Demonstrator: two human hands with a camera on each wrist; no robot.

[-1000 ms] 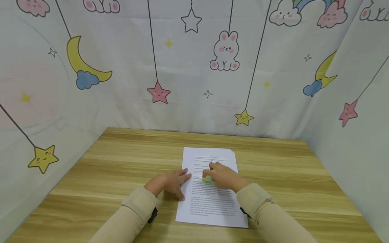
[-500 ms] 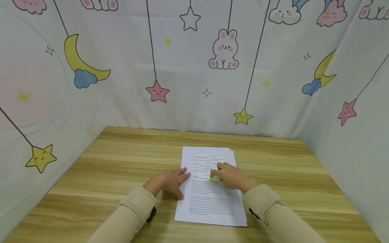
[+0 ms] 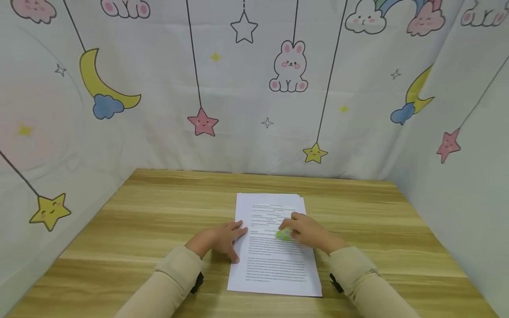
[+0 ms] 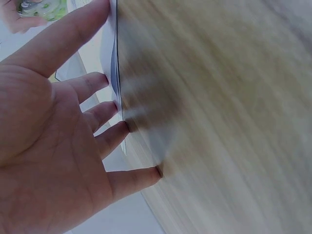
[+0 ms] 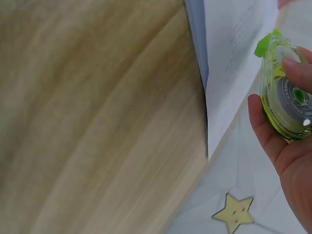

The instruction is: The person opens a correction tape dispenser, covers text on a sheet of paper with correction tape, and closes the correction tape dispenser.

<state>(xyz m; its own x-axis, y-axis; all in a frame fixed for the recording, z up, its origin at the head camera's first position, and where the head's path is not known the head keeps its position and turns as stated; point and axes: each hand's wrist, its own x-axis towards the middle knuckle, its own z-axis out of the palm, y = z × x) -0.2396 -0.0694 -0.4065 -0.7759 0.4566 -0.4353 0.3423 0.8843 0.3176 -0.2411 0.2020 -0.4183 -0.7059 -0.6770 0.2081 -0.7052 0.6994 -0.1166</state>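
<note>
Your right hand [image 3: 312, 232] holds the rounded, see-through green plastic correction-tape dispenser [image 5: 290, 103], its grip closed in narrowly with the thumb lying across the side. From the head view, you have the dispenser over the upper-middle printed lines of the stack of white paper sheets [image 3: 275, 270], well inside its edges; whether its bright green tip touches the page, you cannot tell. Your fingers hide part of the dispenser and the text beside it, and the right wrist view cuts it off at the frame edge. Your left hand [image 3: 223, 238] lies at the left edge of the stack, its grip wide, fingers spread, covering a little of the margin; one fingertip rests past the sheets on the light-brown wood-grain worktop [image 3: 131, 221]. At the stack's far right corner, a lower sheet juts out slightly. Near you, your rolled beige fabric sleeves [image 3: 366, 278] flank the paper, with a small black object [image 3: 336, 282] beneath each cuff. Beyond the worktop's far edge hangs a white cloth backdrop [image 3: 238, 79], printed with stars, crescent moons, clouds and rabbits.
</note>
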